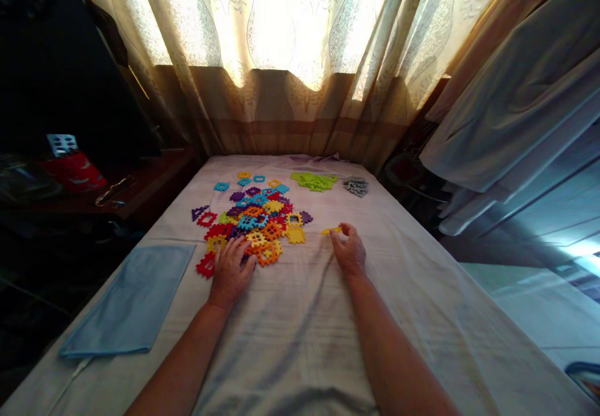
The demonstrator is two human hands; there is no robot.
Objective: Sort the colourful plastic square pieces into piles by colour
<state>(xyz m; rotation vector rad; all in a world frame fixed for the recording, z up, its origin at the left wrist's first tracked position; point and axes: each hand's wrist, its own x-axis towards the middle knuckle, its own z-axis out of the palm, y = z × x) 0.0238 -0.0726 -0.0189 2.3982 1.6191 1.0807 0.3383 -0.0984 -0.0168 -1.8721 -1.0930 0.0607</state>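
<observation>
My right hand [349, 251] pinches a yellow plastic building tile [330, 231] just above the sheet, to the right of a mixed heap. My left hand [232, 268] lies on the near edge of that heap with its fingers stretched out. Red, orange, yellow, blue and purple notched tiles [247, 221] make up the heap, many with window-like openings. An orange tile [268, 254] lies beside my left fingers, and a red tile [205, 265] sits left of that hand. Whatever is under my left palm is hidden.
Lime-green pieces [315, 182] are gathered at the back, with grey pieces [355, 185] to their right. A folded blue cloth [135, 297] with a white cord lies at the left. Curtains [290, 110] hang behind the sheet-covered surface [300, 341]; a red container [77, 171] stands far left.
</observation>
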